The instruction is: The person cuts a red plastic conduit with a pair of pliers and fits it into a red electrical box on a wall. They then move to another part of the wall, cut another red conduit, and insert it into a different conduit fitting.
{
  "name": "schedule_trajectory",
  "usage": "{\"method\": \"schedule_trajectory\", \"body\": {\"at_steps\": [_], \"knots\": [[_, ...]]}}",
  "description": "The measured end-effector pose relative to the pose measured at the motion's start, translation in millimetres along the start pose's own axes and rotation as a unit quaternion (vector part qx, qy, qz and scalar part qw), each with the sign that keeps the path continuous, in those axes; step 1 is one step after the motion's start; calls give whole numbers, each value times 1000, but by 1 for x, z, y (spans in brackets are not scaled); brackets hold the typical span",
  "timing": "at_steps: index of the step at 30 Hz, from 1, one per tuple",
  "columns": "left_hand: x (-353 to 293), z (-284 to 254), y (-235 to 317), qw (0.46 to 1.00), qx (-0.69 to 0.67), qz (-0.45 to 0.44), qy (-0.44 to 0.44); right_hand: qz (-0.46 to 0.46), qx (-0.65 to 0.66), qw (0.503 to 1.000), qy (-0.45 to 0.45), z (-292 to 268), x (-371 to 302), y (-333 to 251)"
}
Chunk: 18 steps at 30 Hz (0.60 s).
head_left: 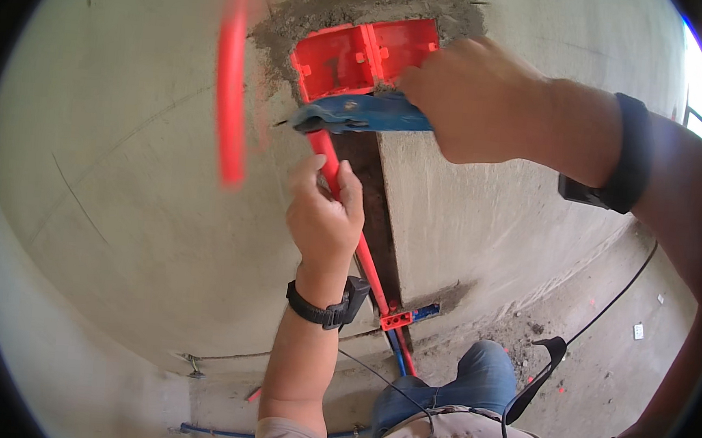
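Head view: I record the red pipe (373, 268) at frame centre, clamped in the nearer left grip (324, 217), long axis slanting toward lower right, upper end at the blue cutter (366, 114) above, which the right grip (485, 106) clasps.

Left hand (326, 221) around red pipe (371, 268)

Two red boxes (333, 61), one blue tool (379, 113)

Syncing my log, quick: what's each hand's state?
Left hand: closed, holding the red pipe.
Right hand: closed, holding the blue tool.
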<state>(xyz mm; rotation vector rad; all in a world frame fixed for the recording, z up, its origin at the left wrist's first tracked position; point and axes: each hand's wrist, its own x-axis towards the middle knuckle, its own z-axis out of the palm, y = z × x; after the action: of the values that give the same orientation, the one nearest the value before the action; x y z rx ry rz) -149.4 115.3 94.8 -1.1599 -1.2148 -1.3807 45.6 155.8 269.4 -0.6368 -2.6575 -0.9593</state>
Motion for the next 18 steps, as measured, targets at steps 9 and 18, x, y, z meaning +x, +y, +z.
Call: {"method": "schedule_trajectory", "body": {"at_steps": [9,18], "knots": [[-22,10,28,998,32,-54,-9,-21,106,994,3,-54,-1,-23],[52,-16,12,990,73,-9,-117,162,415,895,28,46,-100,36]]}}
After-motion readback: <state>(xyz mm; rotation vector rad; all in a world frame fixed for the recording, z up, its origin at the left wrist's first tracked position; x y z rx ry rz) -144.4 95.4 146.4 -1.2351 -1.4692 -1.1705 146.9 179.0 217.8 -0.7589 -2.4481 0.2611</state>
